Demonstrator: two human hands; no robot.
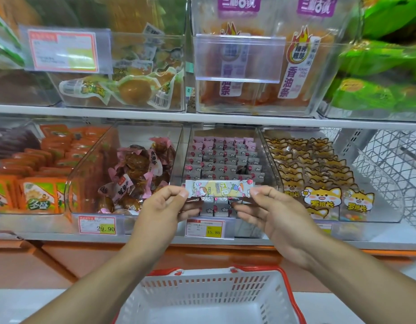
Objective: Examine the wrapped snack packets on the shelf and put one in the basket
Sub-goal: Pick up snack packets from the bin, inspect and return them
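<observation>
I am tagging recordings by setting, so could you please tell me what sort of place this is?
Most likely a snack aisle in a shop or supermarket: clear bins of wrapped snacks on shelves, price tags on the shelf edge, and a white and red shopping basket below the hands holding a snack packet.

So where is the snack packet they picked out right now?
In the head view, the snack packet is held level at centre, left hand and right hand pinching its ends, before the clear bin, above the basket.

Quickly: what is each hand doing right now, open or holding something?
Left hand: pinches the left end of the snack packet.
Right hand: pinches the right end of the same packet.
</observation>
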